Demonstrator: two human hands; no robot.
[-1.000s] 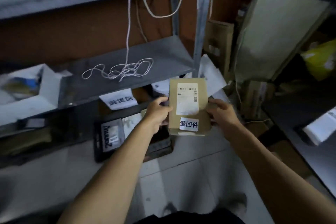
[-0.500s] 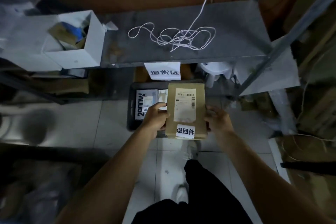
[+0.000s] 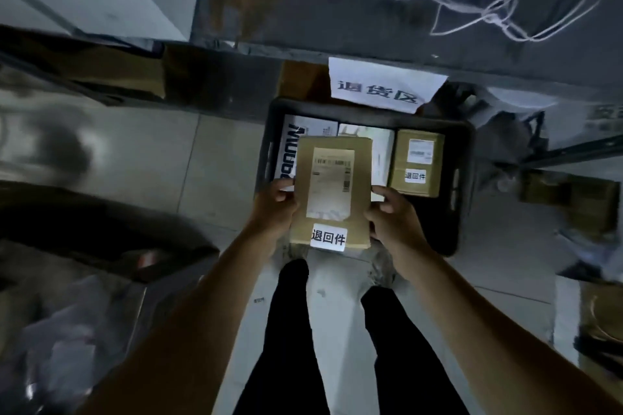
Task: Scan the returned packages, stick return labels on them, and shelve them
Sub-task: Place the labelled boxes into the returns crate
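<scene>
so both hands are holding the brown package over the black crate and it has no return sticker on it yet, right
Not quite. The head view shows the brown package already has its white return sticker near its lower edge. The rest holds: the left hand and right hand hold it over the black crate.

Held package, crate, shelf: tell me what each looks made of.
Package, gripped by left hand and right hand: brown cardboard, matte, with white paper labels. Crate: probably black moulded plastic, given its rounded rim and slotted wall. Shelf: likely grey metal, dull and worn, with rusty-looking blotches.
</scene>
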